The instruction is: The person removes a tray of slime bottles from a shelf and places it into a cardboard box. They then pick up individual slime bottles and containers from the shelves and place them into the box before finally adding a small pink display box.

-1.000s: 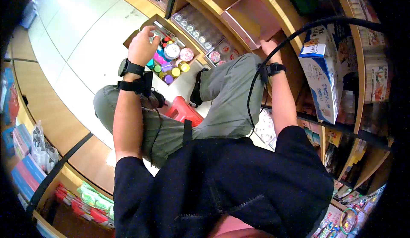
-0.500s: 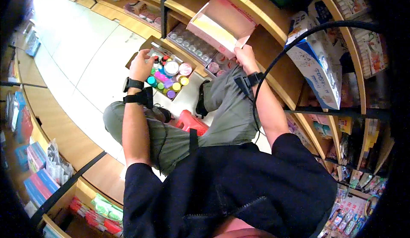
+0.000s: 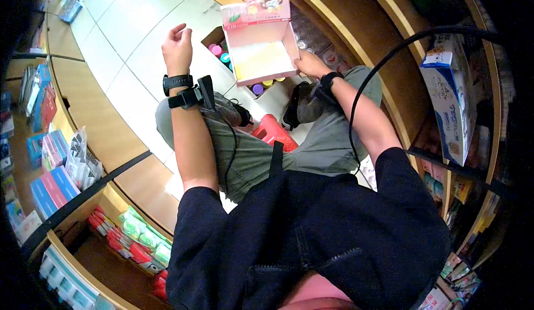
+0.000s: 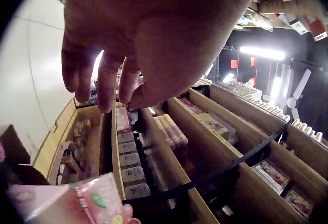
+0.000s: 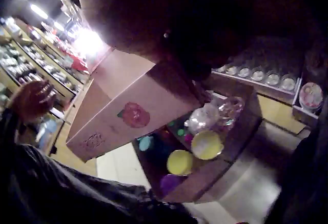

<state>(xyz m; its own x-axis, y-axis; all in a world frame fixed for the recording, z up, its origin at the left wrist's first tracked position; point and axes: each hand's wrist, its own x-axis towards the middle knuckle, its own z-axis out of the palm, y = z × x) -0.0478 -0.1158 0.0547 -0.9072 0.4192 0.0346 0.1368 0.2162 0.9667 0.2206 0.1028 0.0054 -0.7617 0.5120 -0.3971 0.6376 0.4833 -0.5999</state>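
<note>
One hand, the left hand [image 3: 177, 50], sits leftmost on my head feed, above the pale floor tiles [image 3: 142, 46]; its fingers are relaxed and slightly bent, with nothing in them that I can see. Right of it, well apart from those fingers, I have the pink box [image 3: 261, 57], tilted with its hollow side towards me. The right hand [image 3: 311, 65] grips that box by its near right corner. Beneath the box is a carton [image 5: 205, 180] of coloured lids; I can't tell whether the two touch.

Against the picture half a second ago, the left hand has come off the carton's left part to a place beyond it. The pink box was then at the shelf edge to the right of the carton, and now it covers most of the carton in my head view.

Counting across, I get two hands, one pink box and one carton. Among the lids, my right wrist feed gives me one teal lid [image 5: 146, 143], one purple lid [image 5: 170, 184] and two yellow lids [image 5: 180, 162]; others are partly hidden. Lower down, between the person's legs, is one red stool [image 3: 274, 132]. At far right stands one white-and-blue box [image 3: 451, 98].
</note>
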